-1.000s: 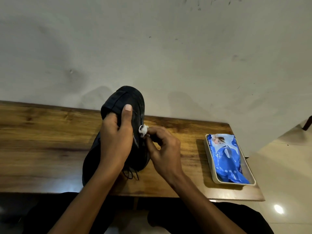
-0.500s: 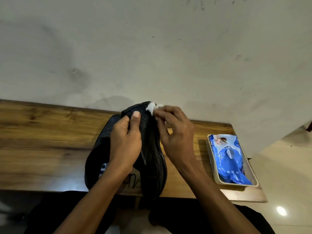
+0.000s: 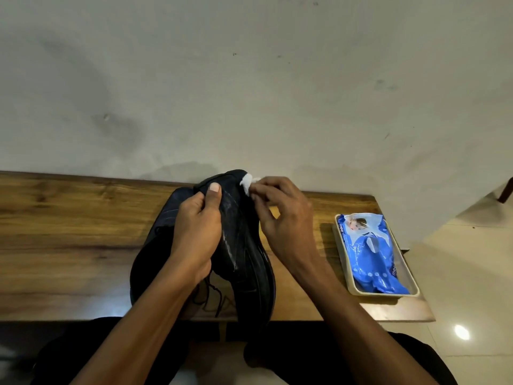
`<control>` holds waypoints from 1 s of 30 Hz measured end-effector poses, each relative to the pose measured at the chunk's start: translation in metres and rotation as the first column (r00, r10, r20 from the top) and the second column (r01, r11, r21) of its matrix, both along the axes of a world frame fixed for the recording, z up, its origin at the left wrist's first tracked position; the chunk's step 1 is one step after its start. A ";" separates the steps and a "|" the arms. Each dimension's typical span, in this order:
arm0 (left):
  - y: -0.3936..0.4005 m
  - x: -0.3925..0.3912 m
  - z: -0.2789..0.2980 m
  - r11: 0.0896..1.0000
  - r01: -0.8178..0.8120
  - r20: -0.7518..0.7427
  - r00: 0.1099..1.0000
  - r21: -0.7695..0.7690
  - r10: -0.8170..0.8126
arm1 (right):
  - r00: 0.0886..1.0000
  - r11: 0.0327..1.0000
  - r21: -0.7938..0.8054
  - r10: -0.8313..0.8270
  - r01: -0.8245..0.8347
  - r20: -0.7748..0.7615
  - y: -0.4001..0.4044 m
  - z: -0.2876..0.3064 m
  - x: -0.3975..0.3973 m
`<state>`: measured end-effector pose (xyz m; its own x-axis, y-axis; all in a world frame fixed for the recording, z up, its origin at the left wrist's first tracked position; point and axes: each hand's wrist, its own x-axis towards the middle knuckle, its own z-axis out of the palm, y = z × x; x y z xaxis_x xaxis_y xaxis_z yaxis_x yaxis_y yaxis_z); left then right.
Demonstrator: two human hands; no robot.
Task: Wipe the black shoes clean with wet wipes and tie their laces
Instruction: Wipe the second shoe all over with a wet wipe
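Wiping the far end of a black shoe at the wooden counter (image 3: 83, 232).

The smooth-grained counter carries the black shoe (image 3: 244, 245), tipped on its side, matte with a wet sheen. The left hand (image 3: 194, 232) has its fingers clamped round the shoe; the right hand (image 3: 283, 218) pinches a crumpled white wet wipe (image 3: 247, 183) against the shoe's far end. Loose laces (image 3: 211, 295) dangle and could snag. The glossy blue wipes pack (image 3: 372, 254) lies in a pale tray (image 3: 342, 259). The small wad could slip out.
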<state>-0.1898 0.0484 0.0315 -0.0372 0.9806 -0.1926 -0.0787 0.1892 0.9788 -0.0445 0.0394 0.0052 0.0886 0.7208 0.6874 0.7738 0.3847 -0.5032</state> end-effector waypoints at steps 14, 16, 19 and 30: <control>0.006 0.004 0.001 0.978 0.048 0.169 0.986 -0.201 -0.013 | 0.994 0.918 -0.388 0.047 -0.083 -0.102 -0.054 -0.021 0.004; 0.006 0.004 0.001 0.977 0.059 0.184 0.983 -0.205 -0.021 | 0.986 0.941 -0.325 0.043 -0.095 -0.164 -0.044 -0.011 -0.006; 0.006 0.005 -0.001 0.981 0.105 0.181 0.981 -0.165 -0.074 | 0.978 0.980 -0.178 0.050 -0.087 -0.205 -0.019 0.009 -0.016; 0.005 0.003 0.003 0.976 0.121 0.186 0.979 -0.179 -0.088 | 0.993 0.989 -0.092 0.108 -0.112 -0.048 -0.033 -0.006 -0.013</control>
